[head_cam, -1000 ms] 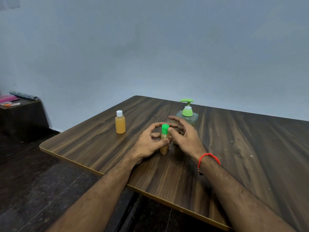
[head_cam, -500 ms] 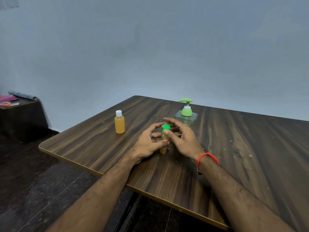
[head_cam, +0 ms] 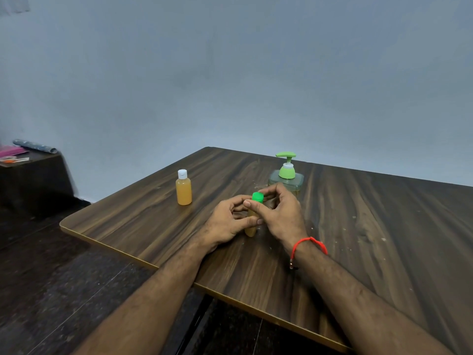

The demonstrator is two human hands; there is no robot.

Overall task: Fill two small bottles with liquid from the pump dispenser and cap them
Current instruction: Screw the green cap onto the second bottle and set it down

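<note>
- Head view: we have our left hand [head_cam: 225, 222] wrapped round the body of the small bottle [head_cam: 250, 230], which stands upright on the wooden table [head_cam: 358, 226] between both hands; the fingers curl round its amber-filled barrel.
- Head view: our right hand [head_cam: 281, 213] pinches the green cap [head_cam: 257, 197] from above, thumb on the near side and fingertips on the far side, clamped on the cap rather than spread.
- Head view: the second bottle [head_cam: 183, 188], amber-filled with a white cap on, stands alone to the left, well apart from the hands.
- Head view: the pump dispenser [head_cam: 286, 172] sits just behind our right hand, its green nozzle pointing left.
- We judge the task near its end: one bottle looks filled and capped, and this one is being closed.
- Risk: we cannot tell whether the green cap is seated square on the threads. If it goes on tilted, it may cross-thread and leak.
- Risk: twisting hard with a loose left grip could spin or tip the narrow bottle, spilling liquid onto the table.
- Risk: our right knuckles are close to the dispenser, so a wide wrist turn could knock it.
</note>
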